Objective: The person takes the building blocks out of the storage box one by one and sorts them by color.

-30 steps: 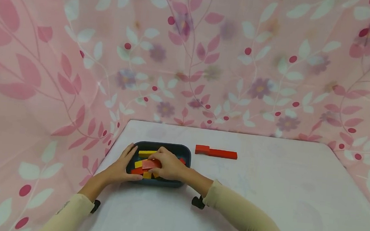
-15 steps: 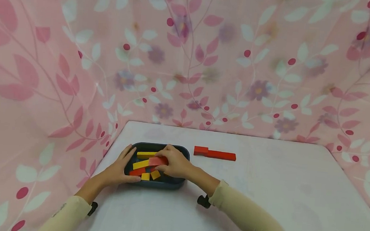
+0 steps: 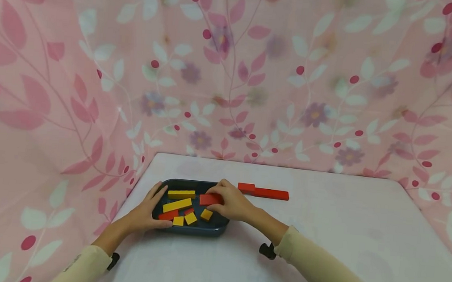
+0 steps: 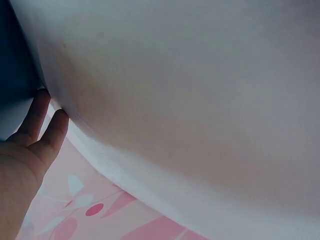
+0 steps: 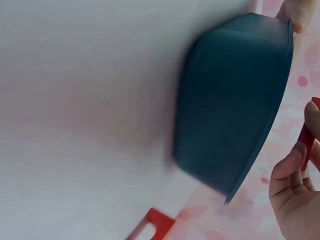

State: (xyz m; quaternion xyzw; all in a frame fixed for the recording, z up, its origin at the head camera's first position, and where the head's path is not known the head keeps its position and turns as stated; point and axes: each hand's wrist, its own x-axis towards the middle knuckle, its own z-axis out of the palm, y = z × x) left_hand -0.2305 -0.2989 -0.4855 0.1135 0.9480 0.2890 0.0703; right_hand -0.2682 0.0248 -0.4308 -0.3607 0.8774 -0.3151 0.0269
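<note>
A dark blue-green plastic box (image 3: pixel 198 231) stands on the white table with red and yellow blocks in it. My left hand (image 3: pixel 141 212) rests on its left end, the fingers straight and spread along the rim and the thumb at the near edge. Two of those fingers (image 4: pixel 52 131) show against the box in the left wrist view. Over the box's right half, my right hand (image 3: pixel 232 202) pinches a red block (image 3: pixel 209 199) between thumb and fingers. In the right wrist view that block (image 5: pixel 306 142) is above the rim. Beneath it lies a small yellow block (image 3: pixel 206 215).
To the right behind the box, a flat red bar (image 3: pixel 271 194) and a shorter red block (image 3: pixel 246 188) lie end to end on the table (image 3: pixel 322 239). Longer yellow blocks (image 3: pixel 177 205) fill the box's left part. A pink floral curtain (image 3: pixel 232 70) hangs behind and to the left.
My right hand has moved right with the red block, from the middle of the box to its right half, uncovering yellow blocks. My left hand stays at the left end.
</note>
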